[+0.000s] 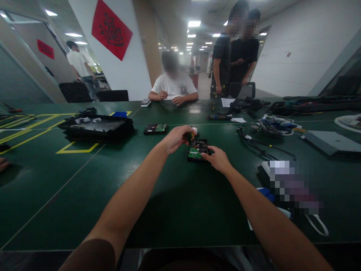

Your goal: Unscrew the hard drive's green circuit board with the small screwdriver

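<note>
A hard drive (194, 153) with a green circuit board facing up lies flat on the green table in front of me. My right hand (216, 158) grips its right side, thumb over the board's edge. My left hand (179, 138) is closed around what looks like a screwdriver (190, 136) with a dark and yellow handle, held above the drive's far left part; its tip cannot be made out. Just beyond my left hand sits a small silvery part (195, 130), partly hidden. Another hard drive (156, 128), green board up, lies to the left.
Black plastic trays (96, 128) are stacked at left. On the right are black cables (262, 145), a bundle of wires (278, 125), a grey metal box (332, 142) and a blurred-out white item (266, 169). Across the table (169, 203) sits a person (176, 84).
</note>
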A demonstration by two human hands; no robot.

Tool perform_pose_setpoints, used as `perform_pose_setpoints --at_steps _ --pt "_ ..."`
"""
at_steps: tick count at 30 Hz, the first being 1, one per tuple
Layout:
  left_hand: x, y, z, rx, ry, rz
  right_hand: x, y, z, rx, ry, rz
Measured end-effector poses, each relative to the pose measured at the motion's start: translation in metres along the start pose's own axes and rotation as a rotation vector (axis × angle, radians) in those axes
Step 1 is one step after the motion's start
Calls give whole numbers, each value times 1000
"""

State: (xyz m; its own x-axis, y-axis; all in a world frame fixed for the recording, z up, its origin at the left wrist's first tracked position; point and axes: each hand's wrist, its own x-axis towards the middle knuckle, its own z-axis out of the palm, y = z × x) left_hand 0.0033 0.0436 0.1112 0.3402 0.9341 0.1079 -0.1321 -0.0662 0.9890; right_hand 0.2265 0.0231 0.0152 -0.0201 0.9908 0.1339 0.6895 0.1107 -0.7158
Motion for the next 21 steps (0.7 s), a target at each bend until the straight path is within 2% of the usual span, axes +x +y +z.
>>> perform_pose_setpoints --at_steps 6,9,13,16,19,21 --pt "3 -1 -10 -56 34 -51 -1 0 -1 17 -3 -11" --pt "6 -4 -15 -76 106 -32 -1 0 -1 12 3 -8" --pt "8 -4 -21 31 172 23 -1 0 -1 13 -2 -1" --pt "7 -3 -22 65 133 31 -2 -1 -1 19 -10 8" --pt "5 -2 -17 11 65 -4 -2 -2 -2 29 -17 19" --pt "4 -3 -12 -50 58 -30 -3 -2 -2 33 -14 21"
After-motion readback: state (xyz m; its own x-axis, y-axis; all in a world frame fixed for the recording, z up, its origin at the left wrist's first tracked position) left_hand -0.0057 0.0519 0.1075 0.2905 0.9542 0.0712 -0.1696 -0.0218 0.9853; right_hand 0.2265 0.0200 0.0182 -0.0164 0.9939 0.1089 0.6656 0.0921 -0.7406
